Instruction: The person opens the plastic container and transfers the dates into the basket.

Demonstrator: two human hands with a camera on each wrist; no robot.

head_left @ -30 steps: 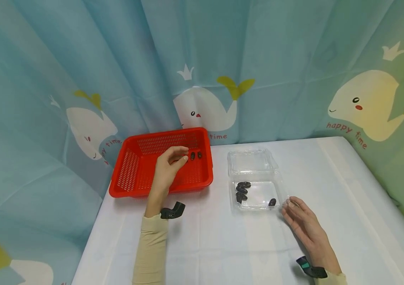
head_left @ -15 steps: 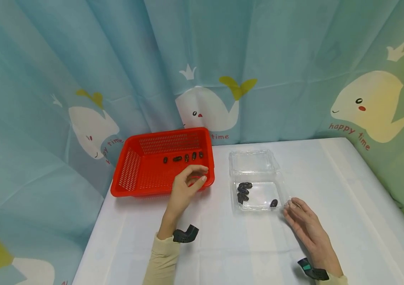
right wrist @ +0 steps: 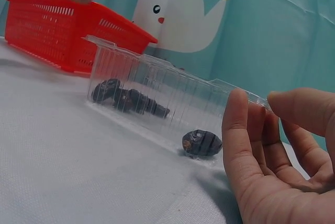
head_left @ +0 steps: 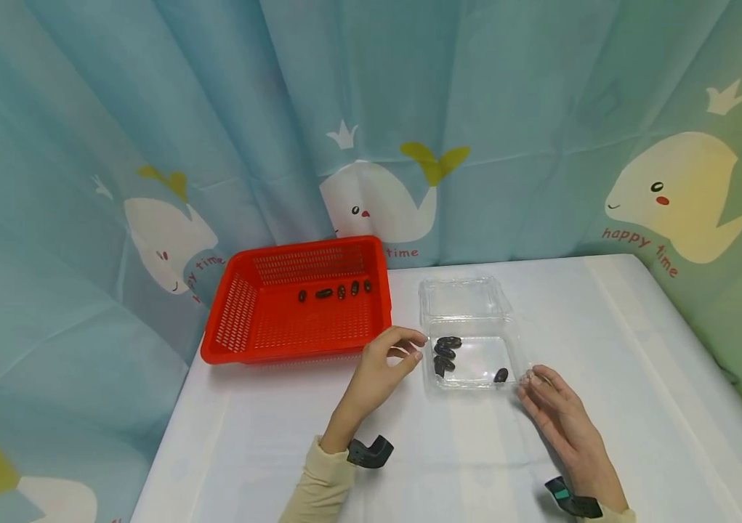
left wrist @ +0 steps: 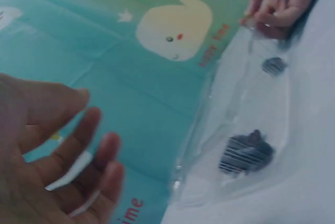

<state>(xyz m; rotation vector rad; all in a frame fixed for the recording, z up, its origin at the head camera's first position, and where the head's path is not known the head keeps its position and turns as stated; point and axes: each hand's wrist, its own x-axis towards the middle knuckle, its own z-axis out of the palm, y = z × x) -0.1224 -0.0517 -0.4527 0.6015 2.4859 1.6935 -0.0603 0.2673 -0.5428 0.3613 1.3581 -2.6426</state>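
A clear plastic clamshell box (head_left: pixel 485 349) stands on the white table with its lid (head_left: pixel 462 298) laid back. Several dark, wrinkled dates (head_left: pixel 445 354) cluster at its left side, and a single date (right wrist: pixel 202 143) lies near its right front corner. My right hand (head_left: pixel 563 421) pinches the rim at that corner between thumb and fingers. Just left of the box hovers my left hand (head_left: pixel 380 370), fingers loosely bent and apart; nothing shows between them in the left wrist view. More dates (head_left: pixel 341 291) sit in a row inside the red basket (head_left: pixel 246 356).
The basket stands at the back left, its right side a short way from the box. A blue curtain (head_left: pixel 508 145) printed with whales hangs behind the table (head_left: pixel 449 465) and along both sides.
My left hand has moved from over the basket, rightward and toward me, to the box's left side, uncovering the row of dates. My right hand stays at the box corner.
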